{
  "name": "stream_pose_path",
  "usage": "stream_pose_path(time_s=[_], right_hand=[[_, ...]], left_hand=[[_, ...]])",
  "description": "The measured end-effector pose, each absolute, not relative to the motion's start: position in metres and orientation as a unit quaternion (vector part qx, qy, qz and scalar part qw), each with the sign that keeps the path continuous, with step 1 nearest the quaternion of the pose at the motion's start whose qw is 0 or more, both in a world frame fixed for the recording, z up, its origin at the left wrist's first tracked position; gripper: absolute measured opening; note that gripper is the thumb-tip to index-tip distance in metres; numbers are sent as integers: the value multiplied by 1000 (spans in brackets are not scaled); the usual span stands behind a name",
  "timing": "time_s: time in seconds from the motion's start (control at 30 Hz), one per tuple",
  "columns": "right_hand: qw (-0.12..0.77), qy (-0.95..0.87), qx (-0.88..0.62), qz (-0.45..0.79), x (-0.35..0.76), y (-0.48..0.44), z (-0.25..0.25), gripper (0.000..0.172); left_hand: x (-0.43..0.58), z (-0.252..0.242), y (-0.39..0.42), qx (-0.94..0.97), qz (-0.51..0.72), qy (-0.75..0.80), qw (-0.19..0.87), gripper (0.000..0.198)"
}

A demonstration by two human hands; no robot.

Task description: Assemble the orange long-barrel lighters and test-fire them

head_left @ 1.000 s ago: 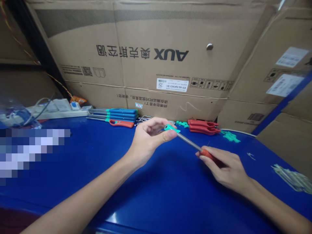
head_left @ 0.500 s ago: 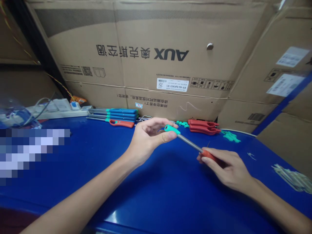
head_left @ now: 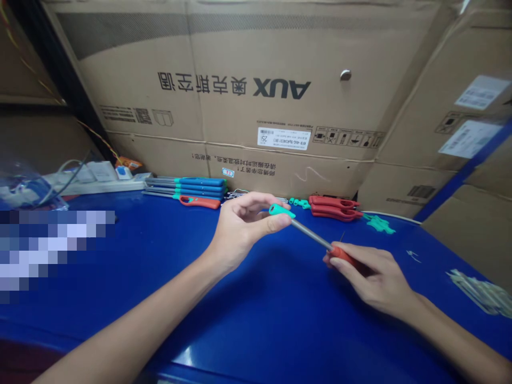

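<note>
Between my hands, above the blue table (head_left: 256, 325), is a long lighter with a red handle (head_left: 344, 256), a metal tube (head_left: 310, 234) and a teal tip piece (head_left: 280, 211). My left hand (head_left: 244, 226) pinches the teal tip between thumb and fingers. Closed around the red handle, my right hand (head_left: 370, 274) rests low over the table on the right. The tube slopes down from left to right.
Against the cardboard boxes (head_left: 240, 96) at the back lie a stack of blue and red handled lighters (head_left: 192, 191), a pile of red handles (head_left: 334, 208) and loose teal pieces (head_left: 378, 223). A power strip (head_left: 96, 184) with cables sits at the back left. Pale scraps (head_left: 478, 290) lie at the right edge.
Almost nothing differs. The left hand's thumb has shifted slightly on the teal tip, and both hands keep their hold.
</note>
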State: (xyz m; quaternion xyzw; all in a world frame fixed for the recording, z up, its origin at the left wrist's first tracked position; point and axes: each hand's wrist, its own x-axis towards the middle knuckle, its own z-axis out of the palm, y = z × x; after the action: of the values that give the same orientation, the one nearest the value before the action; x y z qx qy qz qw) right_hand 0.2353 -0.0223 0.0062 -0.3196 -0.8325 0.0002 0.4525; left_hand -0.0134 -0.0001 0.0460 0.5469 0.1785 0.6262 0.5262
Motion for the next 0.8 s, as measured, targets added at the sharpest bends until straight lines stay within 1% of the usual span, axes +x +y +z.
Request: stream_pose_path(time_s=[0.6,0.8], right_hand=[[466,-815,-339,-54,227,-26,6,17],[471,-811,-337,-83,225,-25,5,17]], left_hand=[[-9,48,-4,504,637,235,534,20],[-7,47,-5,479,631,241,561,20]])
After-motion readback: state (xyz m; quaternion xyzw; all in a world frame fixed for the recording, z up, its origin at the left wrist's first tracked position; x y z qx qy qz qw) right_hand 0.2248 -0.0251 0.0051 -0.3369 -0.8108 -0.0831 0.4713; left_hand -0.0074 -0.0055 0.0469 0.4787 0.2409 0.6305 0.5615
